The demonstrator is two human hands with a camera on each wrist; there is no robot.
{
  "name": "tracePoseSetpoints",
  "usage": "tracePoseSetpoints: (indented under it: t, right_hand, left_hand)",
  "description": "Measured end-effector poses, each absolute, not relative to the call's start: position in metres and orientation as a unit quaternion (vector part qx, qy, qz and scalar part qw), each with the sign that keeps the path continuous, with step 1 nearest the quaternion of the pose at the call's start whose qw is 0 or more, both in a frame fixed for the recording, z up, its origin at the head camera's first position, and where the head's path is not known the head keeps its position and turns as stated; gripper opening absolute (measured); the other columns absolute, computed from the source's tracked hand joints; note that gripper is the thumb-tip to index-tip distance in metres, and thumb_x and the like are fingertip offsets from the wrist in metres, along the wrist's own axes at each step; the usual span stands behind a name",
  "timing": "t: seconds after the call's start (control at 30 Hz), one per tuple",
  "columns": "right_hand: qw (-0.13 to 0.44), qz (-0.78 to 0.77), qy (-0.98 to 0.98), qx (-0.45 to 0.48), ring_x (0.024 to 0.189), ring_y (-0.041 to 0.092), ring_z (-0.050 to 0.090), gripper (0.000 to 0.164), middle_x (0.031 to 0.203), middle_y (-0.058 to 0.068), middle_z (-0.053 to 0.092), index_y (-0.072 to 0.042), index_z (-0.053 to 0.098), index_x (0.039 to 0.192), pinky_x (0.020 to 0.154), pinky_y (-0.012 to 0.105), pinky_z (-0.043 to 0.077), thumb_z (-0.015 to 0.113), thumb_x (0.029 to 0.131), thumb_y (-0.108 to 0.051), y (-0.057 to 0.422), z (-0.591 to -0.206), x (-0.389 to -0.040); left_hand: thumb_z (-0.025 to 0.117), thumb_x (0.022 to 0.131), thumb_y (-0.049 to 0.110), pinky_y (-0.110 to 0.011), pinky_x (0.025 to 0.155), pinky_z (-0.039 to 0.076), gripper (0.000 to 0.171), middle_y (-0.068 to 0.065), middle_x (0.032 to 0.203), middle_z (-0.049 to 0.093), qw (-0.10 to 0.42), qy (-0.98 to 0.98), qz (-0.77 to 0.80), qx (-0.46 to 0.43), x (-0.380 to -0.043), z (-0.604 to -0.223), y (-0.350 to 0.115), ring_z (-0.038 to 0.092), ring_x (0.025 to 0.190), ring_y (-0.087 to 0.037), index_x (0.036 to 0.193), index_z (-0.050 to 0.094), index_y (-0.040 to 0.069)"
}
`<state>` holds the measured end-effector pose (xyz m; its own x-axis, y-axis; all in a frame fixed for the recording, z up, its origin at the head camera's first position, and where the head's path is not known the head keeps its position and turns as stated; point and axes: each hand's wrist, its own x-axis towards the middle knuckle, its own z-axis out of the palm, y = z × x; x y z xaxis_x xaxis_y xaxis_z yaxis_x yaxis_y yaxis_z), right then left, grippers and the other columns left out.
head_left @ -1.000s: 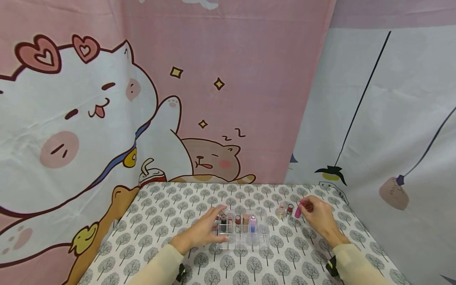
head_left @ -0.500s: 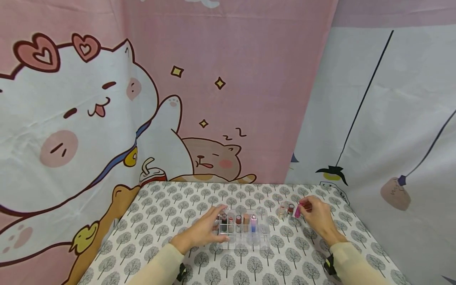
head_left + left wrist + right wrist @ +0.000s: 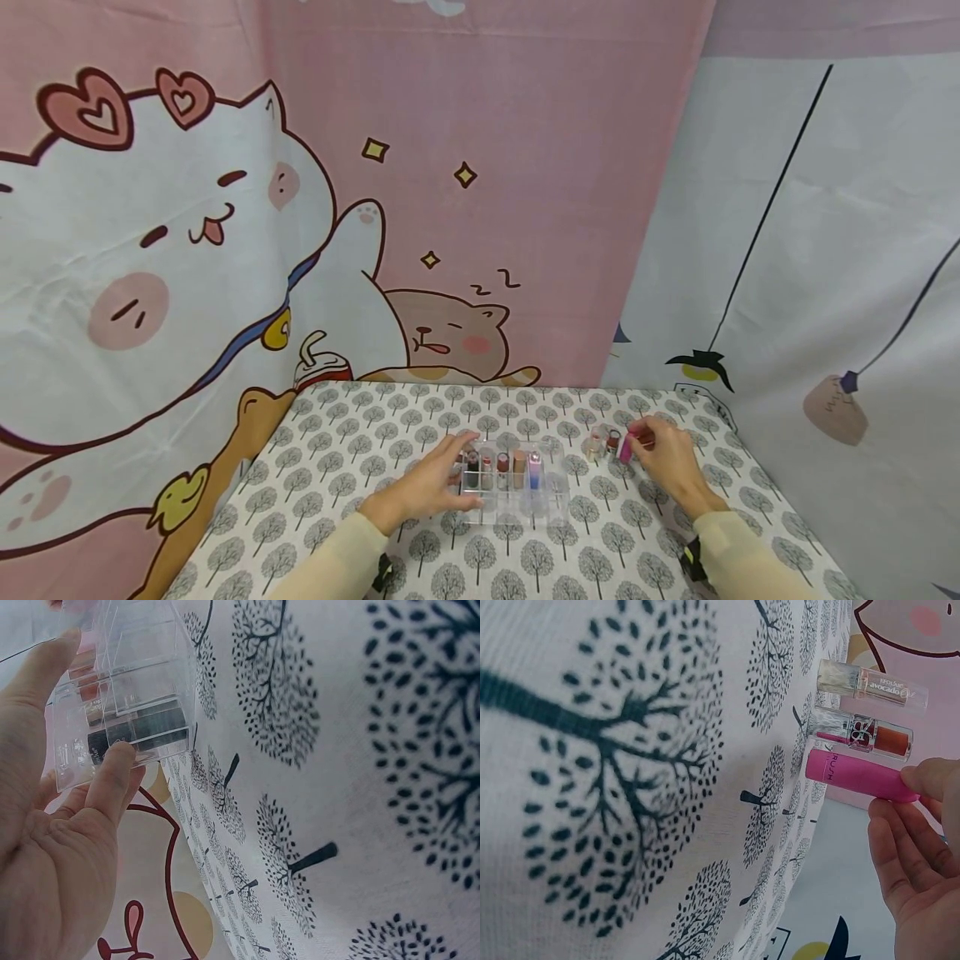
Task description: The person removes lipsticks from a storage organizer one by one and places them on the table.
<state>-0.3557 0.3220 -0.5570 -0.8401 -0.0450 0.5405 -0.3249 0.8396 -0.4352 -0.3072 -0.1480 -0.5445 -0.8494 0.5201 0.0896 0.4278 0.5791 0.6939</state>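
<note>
In our right hand (image 3: 675, 458), pink lip tube (image 3: 851, 774), pinched by thumb and fingers near upper end, just beside red lip tube (image 3: 891, 740); whether its base touches tree-print tablecloth (image 3: 600, 533), we cannot tell. Past red one, standing: lip tube lettered "avocado" (image 3: 874, 688). Our left hand (image 3: 423, 487) grips clear organizer (image 3: 557, 493) by left end, thumb nearer us. Five lip tubes (image 3: 502, 477) in its back row. Cat-print backdrop (image 3: 210, 200) behind.

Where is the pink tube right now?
In the head view, the pink tube is on the right, pinched in the right hand, just right of a reddish tube.
</note>
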Motion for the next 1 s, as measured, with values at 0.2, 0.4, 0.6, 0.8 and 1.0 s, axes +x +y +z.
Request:
tracePoseSetpoints:
  t: [0.2,0.4,0.6,0.8,1.0]
  right_hand:
    - [0.260,0.265,-0.923,0.099,0.087,0.027,0.083,0.015,0.101,0.015,0.086,-0.002,0.081,0.112,0.074,0.033,0.072,0.088,0.100,0.000,0.3233,-0.5596,-0.3570]
    - [0.251,0.269,-0.925,0.093,0.089,0.028,0.083,0.014,0.102,0.015,0.086,-0.002,0.081,0.113,0.074,0.029,0.071,0.087,0.100,-0.001,0.3250,-0.5618,-0.3573]
    - [0.238,0.272,-0.928,0.087,0.093,0.031,0.084,0.015,0.107,0.017,0.087,-0.002,0.082,0.116,0.077,0.037,0.074,0.087,0.101,-0.003,0.3250,-0.5620,-0.3561]
    - [0.238,0.277,-0.927,0.092,0.092,0.032,0.085,0.017,0.110,0.019,0.086,-0.002,0.082,0.118,0.078,0.043,0.076,0.087,0.102,-0.004,0.3254,-0.5622,-0.3549]
    - [0.266,0.274,-0.918,0.109,0.098,0.039,0.084,0.021,0.114,0.021,0.086,-0.001,0.083,0.119,0.088,0.062,0.074,0.088,0.100,-0.004,0.3268,-0.5627,-0.3555]
  left_hand:
    - [0.097,0.096,0.046,-0.041,0.113,0.071,0.117,-0.022,0.181,0.042,0.065,0.884,0.380,0.266,-0.3072,-0.5444,-0.1480,0.077,0.138,-0.047,0.186,0.023,0.034]
    - [0.098,0.096,0.046,-0.044,0.114,0.071,0.118,-0.025,0.186,0.035,0.069,0.883,0.383,0.261,-0.3062,-0.5431,-0.1480,0.076,0.139,-0.048,0.186,0.023,0.035]
    - [0.098,0.096,0.044,-0.044,0.114,0.071,0.118,-0.023,0.185,0.037,0.068,0.883,0.382,0.262,-0.3057,-0.5440,-0.1477,0.076,0.139,-0.048,0.186,0.023,0.032]
    - [0.098,0.096,0.044,-0.044,0.114,0.071,0.118,-0.023,0.186,0.035,0.067,0.884,0.380,0.263,-0.3059,-0.5445,-0.1476,0.076,0.139,-0.048,0.186,0.023,0.031]
    - [0.097,0.096,0.045,-0.043,0.115,0.070,0.118,-0.023,0.185,0.037,0.066,0.884,0.380,0.264,-0.3068,-0.5446,-0.1481,0.076,0.140,-0.048,0.186,0.022,0.032]
